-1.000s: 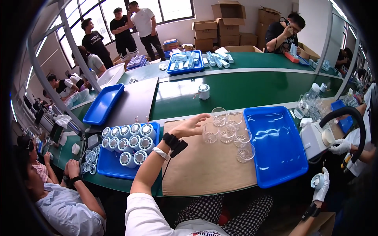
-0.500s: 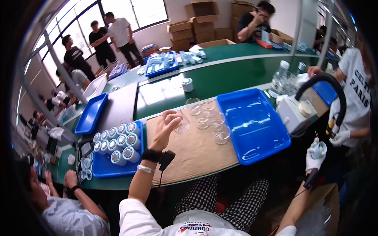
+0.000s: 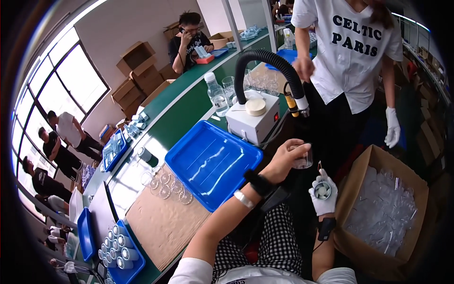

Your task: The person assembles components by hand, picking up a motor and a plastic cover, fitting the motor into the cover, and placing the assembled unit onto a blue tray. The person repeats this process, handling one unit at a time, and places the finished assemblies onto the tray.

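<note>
My left hand (image 3: 283, 163), bare, is closed on a clear plastic cup (image 3: 304, 160), holding it off the table's front edge. My right hand (image 3: 325, 204), in a white glove, grips a small pale-blue cylinder (image 3: 323, 190) whose open end shows a white fan-like part inside. A thin coppery tip pokes up just beyond that cylinder. The two held things are close but apart. Several clear round cups (image 3: 165, 182) stand on a cardboard sheet (image 3: 163, 222). Beside them is a blue tray (image 3: 215, 161) with nothing in it.
A white machine (image 3: 255, 118) with a black bent hose (image 3: 269, 57) stands beyond the tray, near a water bottle (image 3: 216, 97). An open carton (image 3: 366, 156) of clear plastic pieces is at right. Pale-blue cylinders (image 3: 118, 244) fill another tray. A co-worker (image 3: 347, 52) stands across.
The view has turned right. My left hand has moved from above the cardboard sheet to near my right hand, a clear cup in it. My right hand keeps the cylinder.
</note>
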A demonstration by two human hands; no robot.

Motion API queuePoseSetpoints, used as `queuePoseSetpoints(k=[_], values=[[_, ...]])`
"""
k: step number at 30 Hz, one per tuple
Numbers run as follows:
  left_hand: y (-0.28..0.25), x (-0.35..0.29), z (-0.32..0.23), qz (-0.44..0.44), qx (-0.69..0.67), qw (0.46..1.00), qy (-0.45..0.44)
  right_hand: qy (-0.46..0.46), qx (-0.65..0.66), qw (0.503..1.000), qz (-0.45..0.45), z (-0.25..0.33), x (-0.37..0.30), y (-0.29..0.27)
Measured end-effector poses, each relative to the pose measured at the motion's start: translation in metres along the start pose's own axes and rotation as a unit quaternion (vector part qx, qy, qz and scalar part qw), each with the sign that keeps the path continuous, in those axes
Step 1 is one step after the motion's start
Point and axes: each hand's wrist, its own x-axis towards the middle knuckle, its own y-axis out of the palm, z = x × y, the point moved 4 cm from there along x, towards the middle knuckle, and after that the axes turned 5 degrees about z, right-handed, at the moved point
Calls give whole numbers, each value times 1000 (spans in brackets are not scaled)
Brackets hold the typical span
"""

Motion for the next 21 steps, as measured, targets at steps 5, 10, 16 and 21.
queuePoseSetpoints(k=[5,10,16,21], values=[[1,78,10,-82,277,957,30,3,24,1000,-16,2,-13,-25],[-17,80,51,-19,126,991,-44,-19,-20,1000,-14,7,-4,-22],[-22,-48,81,73,-260,963,-2,-79,-174,981,25,17,40,18],[-51,-183,113,46,-215,974,47,-147,-423,889,95,10,96,90]])
